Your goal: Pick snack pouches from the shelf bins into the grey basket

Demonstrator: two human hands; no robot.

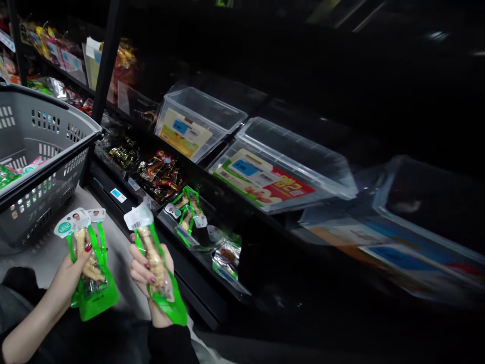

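My left hand [74, 273] is closed on green-edged snack packets [99, 298], at least two, overlapping. Through their clear fronts I see pale pieces that look like chicken feet. A similar packet [155, 258] is in my right hand [141, 268], fingers wrapped around its side, white top upward and green bottom hanging over the wrist. Both hands are above the floor, in front of the lower shelf. More packets of this kind [186, 215] lie in a bin on that shelf, to the right of my right hand.
A grey shopping basket [76, 167] at the left has green and pink packets [32, 164] inside. Dark-wrapped snacks [161, 172] and silvery packs [229, 253] fill nearby bins. Clear plastic bins [204, 111] with price labels line the upper shelf. A black post [106, 60] rises behind the basket.
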